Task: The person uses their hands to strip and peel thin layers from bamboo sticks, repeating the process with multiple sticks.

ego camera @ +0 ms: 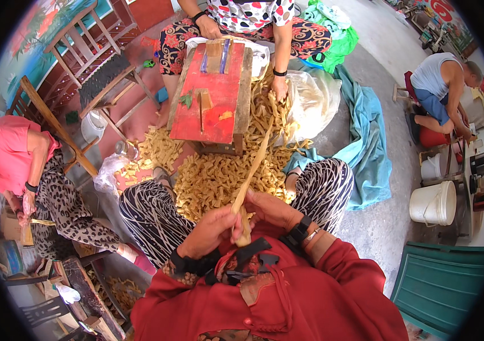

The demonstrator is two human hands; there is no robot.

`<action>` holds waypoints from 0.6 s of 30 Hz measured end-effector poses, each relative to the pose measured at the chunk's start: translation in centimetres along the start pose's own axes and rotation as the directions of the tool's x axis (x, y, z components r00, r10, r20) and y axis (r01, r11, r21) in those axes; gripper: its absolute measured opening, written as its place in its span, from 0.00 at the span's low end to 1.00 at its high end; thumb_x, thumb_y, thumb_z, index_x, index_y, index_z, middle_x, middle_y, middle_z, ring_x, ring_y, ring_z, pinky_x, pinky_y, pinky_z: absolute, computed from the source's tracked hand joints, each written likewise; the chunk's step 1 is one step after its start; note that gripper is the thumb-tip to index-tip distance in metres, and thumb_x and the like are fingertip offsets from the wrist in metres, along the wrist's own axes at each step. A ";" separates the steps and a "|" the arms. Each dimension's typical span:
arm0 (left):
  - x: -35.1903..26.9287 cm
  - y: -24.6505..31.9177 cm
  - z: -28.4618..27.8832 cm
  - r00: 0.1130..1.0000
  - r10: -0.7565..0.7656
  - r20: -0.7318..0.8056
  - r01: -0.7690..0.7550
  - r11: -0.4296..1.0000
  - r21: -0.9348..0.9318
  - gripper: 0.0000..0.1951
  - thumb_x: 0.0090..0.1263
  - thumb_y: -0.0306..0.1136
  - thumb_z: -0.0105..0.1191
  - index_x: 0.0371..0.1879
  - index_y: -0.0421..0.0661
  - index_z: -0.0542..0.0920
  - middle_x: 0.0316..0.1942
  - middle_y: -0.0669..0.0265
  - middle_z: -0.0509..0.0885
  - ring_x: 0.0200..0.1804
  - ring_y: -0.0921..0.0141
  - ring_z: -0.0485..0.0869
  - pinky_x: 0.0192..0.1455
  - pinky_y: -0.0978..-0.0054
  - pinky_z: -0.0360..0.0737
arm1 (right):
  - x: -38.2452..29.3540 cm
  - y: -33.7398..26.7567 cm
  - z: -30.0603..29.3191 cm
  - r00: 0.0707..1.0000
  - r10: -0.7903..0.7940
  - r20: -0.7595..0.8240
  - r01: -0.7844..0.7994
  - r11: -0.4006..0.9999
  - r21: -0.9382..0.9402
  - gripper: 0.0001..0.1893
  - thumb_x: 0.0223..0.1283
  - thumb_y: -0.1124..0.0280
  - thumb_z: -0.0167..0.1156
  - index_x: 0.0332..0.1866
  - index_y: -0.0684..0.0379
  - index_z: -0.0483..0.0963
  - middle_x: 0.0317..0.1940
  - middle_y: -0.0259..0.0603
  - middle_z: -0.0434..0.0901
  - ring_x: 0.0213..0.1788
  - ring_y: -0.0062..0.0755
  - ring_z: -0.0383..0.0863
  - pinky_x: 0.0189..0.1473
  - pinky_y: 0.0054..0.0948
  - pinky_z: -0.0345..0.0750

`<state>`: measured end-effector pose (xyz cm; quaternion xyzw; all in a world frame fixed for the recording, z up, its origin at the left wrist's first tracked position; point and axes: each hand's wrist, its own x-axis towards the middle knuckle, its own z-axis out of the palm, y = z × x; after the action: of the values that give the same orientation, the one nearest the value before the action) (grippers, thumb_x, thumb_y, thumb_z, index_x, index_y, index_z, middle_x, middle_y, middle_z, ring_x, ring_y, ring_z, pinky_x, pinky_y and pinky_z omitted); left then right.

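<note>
Both of my hands are on one long tan strip of dried plant material [255, 168]. My left hand [212, 228] pinches its lower part between thumb and fingers. My right hand [269, 209] closes around the strip just beside it, some of its fingers hidden. The strip's upper end slants up and away, above the heap. Its lower end bends down in front of my red top. Between my knees spreads a large heap of short tan pieces [214, 183]. Beyond them stands a wooden bench with a red top [220, 100], bearing small wooden blocks.
Facing me, a person's hand [279, 88] reaches into strips beside a clear plastic bag [310, 102]. Blue-green cloth [368, 140] lies at right. Left are a chair [105, 81], a glass jar [126, 150] and a person in pink [20, 149]. Another person [438, 89] sits far right near a white bucket [433, 203].
</note>
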<state>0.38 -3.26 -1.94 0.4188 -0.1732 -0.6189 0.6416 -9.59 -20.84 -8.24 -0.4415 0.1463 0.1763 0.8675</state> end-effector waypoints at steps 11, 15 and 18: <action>-7.2 3.0 1.4 0.957 0.192 0.217 -0.193 0.981 -0.017 0.17 0.74 0.39 0.41 0.26 0.39 0.73 0.21 0.66 0.75 0.27 0.70 0.73 0.41 0.72 0.71 | -1.6 -0.3 -1.9 0.885 -0.289 -0.365 0.420 0.834 0.357 0.06 0.67 0.67 0.52 0.45 0.54 0.70 0.39 0.36 0.77 0.41 0.27 0.80 0.40 0.24 0.77; -8.7 4.4 2.1 0.905 0.340 0.254 -0.341 0.939 -0.040 0.16 0.73 0.38 0.44 0.28 0.38 0.74 0.21 0.63 0.77 0.27 0.67 0.74 0.38 0.67 0.73 | -2.3 -1.2 -2.5 0.793 -0.365 -0.489 0.568 0.733 0.375 0.07 0.66 0.73 0.51 0.48 0.55 0.67 0.35 0.37 0.75 0.35 0.31 0.77 0.35 0.25 0.76; -9.1 3.2 0.8 0.939 0.334 0.078 -0.325 0.940 -0.109 0.17 0.73 0.41 0.45 0.29 0.38 0.73 0.19 0.65 0.74 0.26 0.68 0.74 0.36 0.69 0.74 | -3.3 -2.7 -3.0 0.780 -0.320 -0.537 0.557 0.747 0.364 0.13 0.66 0.76 0.48 0.54 0.54 0.64 0.36 0.37 0.74 0.35 0.30 0.77 0.26 0.19 0.69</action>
<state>0.22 4.67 3.64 0.3231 -0.2416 -0.5295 0.7462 -11.61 -25.37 -6.66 -0.2492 0.2685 -0.1880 0.9113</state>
